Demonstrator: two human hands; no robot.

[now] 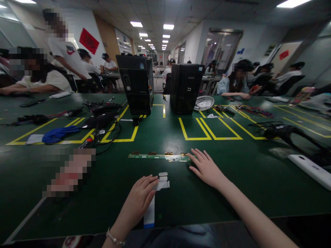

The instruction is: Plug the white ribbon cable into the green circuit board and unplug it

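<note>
My left hand (pixel 139 198) lies on a white flat ribbon cable (pixel 150 210) near the table's front edge, fingers flat and pressed on it near its connector end (pixel 163 179). My right hand (pixel 205 167) rests open on the green mat, fingers spread, its fingertips touching the right end of a long narrow green circuit board (pixel 160 156) that lies flat across the middle of the table.
Two black computer towers (pixel 136 84) (pixel 185 88) stand behind yellow tape boxes (pixel 199 132). Cables, a blue glove (pixel 58 134) and tools lie at left, a white fan guard (pixel 204 102) at back, a white device (pixel 310 168) at right. Other people sit around the tables.
</note>
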